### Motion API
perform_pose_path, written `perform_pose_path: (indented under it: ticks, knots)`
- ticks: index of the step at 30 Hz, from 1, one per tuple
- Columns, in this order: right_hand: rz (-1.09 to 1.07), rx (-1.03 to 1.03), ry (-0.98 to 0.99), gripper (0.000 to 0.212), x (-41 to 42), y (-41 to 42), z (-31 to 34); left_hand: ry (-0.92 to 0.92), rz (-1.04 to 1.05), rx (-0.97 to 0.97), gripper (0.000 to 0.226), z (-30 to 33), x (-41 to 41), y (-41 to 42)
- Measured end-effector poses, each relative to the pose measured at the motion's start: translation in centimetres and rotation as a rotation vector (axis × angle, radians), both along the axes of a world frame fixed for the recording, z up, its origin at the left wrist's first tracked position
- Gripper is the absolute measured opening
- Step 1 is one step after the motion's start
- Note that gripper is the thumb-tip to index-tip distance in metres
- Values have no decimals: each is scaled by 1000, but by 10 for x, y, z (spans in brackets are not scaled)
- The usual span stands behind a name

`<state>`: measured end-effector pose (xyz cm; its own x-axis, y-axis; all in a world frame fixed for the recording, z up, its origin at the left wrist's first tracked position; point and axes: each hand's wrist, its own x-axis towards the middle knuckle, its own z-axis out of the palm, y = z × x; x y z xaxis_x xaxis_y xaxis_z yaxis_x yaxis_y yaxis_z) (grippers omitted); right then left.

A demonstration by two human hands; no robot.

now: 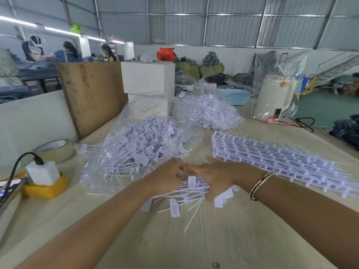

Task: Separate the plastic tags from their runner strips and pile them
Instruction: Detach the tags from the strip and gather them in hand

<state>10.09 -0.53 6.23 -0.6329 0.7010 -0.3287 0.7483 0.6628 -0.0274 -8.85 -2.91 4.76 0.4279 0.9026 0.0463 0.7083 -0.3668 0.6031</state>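
While both forearms reach in over the pale wooden table [223, 239], the left hand [167, 177] and right hand [217, 179] meet knuckle to knuckle over a bundle of loose tags [189, 191], and both are clamped on it: left fingers curled down around the stems, right fingers and thumb wrapped under the far end where the white heads fan out. That bundle runs roughly left to right between the two hands, stems splaying toward the near side, and one long stem pokes out diagonally toward the camera; a single label [174, 207] dangles below it. How many tags sit in the grip, nobody could count — too tangled and a touch blurred. A bangle [259, 186] rides on the right wrist. Just beyond the left hand sits the big heap of separated tags [139, 150] in an opened clear bag, stems pointing every which way. Behind it, a second clear bag of tags [211, 111], so that makes two bags. To the right, well clear of the hands, a stack of uncut runner strips [275, 158] lies with its long axis slanting from the far middle toward the near right edge. Over on the left: one roll of tape [56, 150] and one yellow dish [45, 189] holding a white charger block.
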Motion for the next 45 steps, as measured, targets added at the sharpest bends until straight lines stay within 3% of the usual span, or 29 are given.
perform_pose_path:
  ticks: [1, 4, 6, 9, 13, 16, 19, 22, 24, 26, 29, 32, 34, 35, 39, 41, 45]
  knots:
    - [18, 42, -49, 107, -1, 2, -1, 54, 35, 4, 21, 2, -6, 1]
    - [100, 189, -155, 96, -6, 6, -5, 415, 32, -78, 77, 8, -12, 1]
    - [92, 204, -155, 91, -9, 8, -5, 575, 5, -67, 95, 7, -5, -6]
    - [33, 159, -130, 81, -11, 7, -3, 649, -12, 65, 85, -1, 13, -14]
    - [1, 188, -7, 55, -12, 3, 0, 435, -9, 43, 32, -4, 26, -16]
    - [-101, -53, 67, 96, 1, 2, 1, 450, -27, 63, 18, 0, 23, -14]
    - [-253, -205, 208, 112, 27, -2, 9, 474, 5, 85, 27, 0, 17, -13]
    - [-356, -290, 219, 111, 46, -11, 6, 490, 40, 56, 51, -3, 16, -12]
    - [-361, -337, 290, 106, 44, -19, -5, 500, 49, 56, 55, -6, 19, -10]
    - [-365, -323, 466, 96, 40, -26, -11, 519, 53, 50, 56, -5, 21, -9]
    - [-459, -111, 724, 57, 54, -34, -4, 591, 44, 27, 55, -4, 18, -8]
    - [-601, -13, 622, 55, 75, -39, -18, 614, 32, 65, 38, -5, 17, -8]
    - [-589, -14, 464, 61, 74, -45, -38, 620, 32, 86, 36, -5, 19, -7]
    - [-577, -8, 483, 63, 68, -47, -47, 618, 32, 91, 36, -5, 21, -7]
    - [-725, -206, 1004, 55, 46, -44, -48, 573, 18, 99, 28, -4, 24, -8]
    - [-808, -212, 1204, 47, 43, -38, -42, 577, 9, 100, 28, -3, 24, -8]
    - [-805, -33, 921, 56, 33, -29, -43, 525, 0, 40, 39, -4, 23, -8]
